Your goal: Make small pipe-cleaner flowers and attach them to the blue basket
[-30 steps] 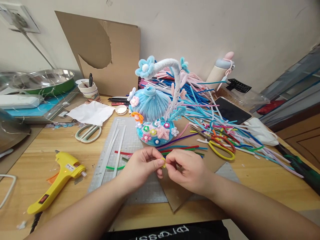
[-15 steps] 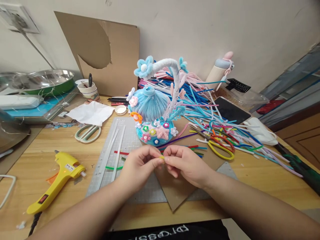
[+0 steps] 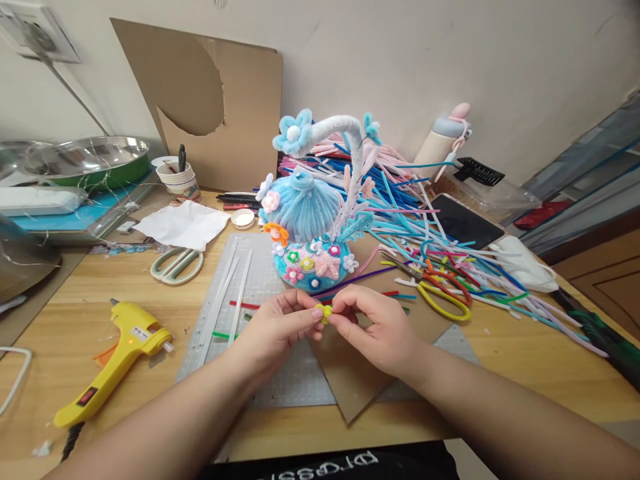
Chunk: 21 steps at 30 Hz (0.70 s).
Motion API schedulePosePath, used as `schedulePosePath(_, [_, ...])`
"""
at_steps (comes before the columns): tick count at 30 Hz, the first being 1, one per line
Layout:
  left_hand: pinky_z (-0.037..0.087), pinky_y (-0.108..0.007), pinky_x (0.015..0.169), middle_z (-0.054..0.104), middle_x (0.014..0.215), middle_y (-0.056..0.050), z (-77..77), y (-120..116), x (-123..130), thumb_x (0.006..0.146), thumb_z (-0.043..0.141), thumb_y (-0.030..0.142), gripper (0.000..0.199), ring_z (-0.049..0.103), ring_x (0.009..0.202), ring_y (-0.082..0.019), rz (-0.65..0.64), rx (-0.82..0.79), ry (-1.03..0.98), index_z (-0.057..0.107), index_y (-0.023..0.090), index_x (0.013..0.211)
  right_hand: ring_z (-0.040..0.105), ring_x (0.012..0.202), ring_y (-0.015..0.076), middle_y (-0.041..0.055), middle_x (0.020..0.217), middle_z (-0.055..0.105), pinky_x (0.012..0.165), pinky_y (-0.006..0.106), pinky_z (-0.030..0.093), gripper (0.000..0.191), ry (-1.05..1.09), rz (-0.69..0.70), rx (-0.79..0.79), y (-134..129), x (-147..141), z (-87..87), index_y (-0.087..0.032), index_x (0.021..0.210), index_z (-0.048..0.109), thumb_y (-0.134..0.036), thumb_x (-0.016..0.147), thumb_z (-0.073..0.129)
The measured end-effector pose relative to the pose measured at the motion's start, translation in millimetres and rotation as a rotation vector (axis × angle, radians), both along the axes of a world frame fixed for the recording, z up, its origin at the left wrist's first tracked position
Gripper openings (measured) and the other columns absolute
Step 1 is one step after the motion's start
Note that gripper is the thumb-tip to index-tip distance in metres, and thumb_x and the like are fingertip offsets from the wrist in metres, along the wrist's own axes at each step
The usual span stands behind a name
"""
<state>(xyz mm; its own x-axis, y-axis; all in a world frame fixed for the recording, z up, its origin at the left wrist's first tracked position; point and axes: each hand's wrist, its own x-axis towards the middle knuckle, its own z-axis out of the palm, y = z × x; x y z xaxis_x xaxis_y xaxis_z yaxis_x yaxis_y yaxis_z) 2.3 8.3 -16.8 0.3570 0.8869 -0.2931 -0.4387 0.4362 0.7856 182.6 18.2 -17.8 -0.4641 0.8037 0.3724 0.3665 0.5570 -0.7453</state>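
Observation:
Between my fingertips is a small yellow pipe-cleaner flower (image 3: 325,313), held above the cutting mat and a cardboard piece. My left hand (image 3: 287,323) pinches its left side with thumb and index finger. On its right side, the thumb and index finger of my right hand (image 3: 375,327) are closed too. Just behind my hands stands a fuzzy pipe-cleaner ornament (image 3: 303,207) with a blue ribbed dome, a base covered in small flowers and a pink star, and a white arched stem (image 3: 353,160) bearing a blue flower.
A yellow hot glue gun (image 3: 133,340) lies at left, near pale-handled scissors (image 3: 177,265) and a white tissue (image 3: 183,223). Glue sticks (image 3: 241,290) rest on the grey cutting mat (image 3: 285,387). Yellow-handled scissors (image 3: 445,300) and heaped pipe cleaners (image 3: 400,193) occupy the right, with a phone (image 3: 465,220) behind.
More of the yellow flower shows between my fingers now, with its petals visible. My right fingers have shifted slightly and curled in. The view has moved a little.

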Motion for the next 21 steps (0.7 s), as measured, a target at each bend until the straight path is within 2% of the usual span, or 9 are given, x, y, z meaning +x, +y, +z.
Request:
schedulePosePath(7, [0.050, -0.024, 0.067, 0.066, 0.078, -0.004, 2.0, -0.2, -1.5, 0.070, 0.075, 0.020, 0.022, 0.061, 0.071, -0.012, -0.076, -0.007, 0.041, 0.063, 0.012, 0.087, 0.054, 0.066, 0.0118, 0.0006, 0.076, 0.061, 0.060, 0.024, 0.042, 0.008, -0.020, 0.075, -0.015, 3.3, 1.4, 0.9, -0.019, 0.084, 0.058, -0.015, 0.088, 0.052])
schedulePosePath(10, [0.049, -0.024, 0.066, 0.066, 0.077, -0.005, 1.9, 0.5, -2.8, 0.072, 0.073, 0.025, 0.020, 0.060, 0.069, -0.011, -0.102, -0.012, 0.119, 0.065, 0.010, 0.082, 0.053, 0.067, 0.0118, 0.0007, 0.075, 0.059, 0.060, 0.024, 0.041, 0.009, -0.048, 0.133, 0.016, 4.1, 3.0, -0.1, -0.019, 0.084, 0.057, -0.013, 0.087, 0.051])
schedulePosePath(14, [0.041, -0.019, 0.052, 0.060, 0.062, 0.001, 1.9, 1.8, -4.1, 0.071, 0.073, 0.028, 0.019, 0.051, 0.054, -0.007, -0.127, 0.029, 0.261, 0.063, 0.012, 0.072, 0.051, 0.066, 0.0116, 0.0001, 0.073, 0.056, 0.060, 0.023, 0.040, 0.009, -0.111, 0.173, 0.042, 4.6, 3.5, -1.5, -0.019, 0.081, 0.055, -0.012, 0.085, 0.051])
schedulePosePath(21, [0.044, -0.022, 0.053, 0.060, 0.059, 0.002, -0.9, -0.7, 1.2, 0.069, 0.074, 0.030, 0.022, 0.054, 0.050, -0.008, -0.095, -0.022, 0.224, 0.060, 0.013, 0.069, 0.049, 0.059, 0.0101, -0.0017, 0.067, 0.054, 0.055, 0.022, 0.038, 0.009, -0.112, 0.100, -0.007, 2.8, -0.7, -5.6, -0.019, 0.074, 0.055, -0.013, 0.081, 0.053])
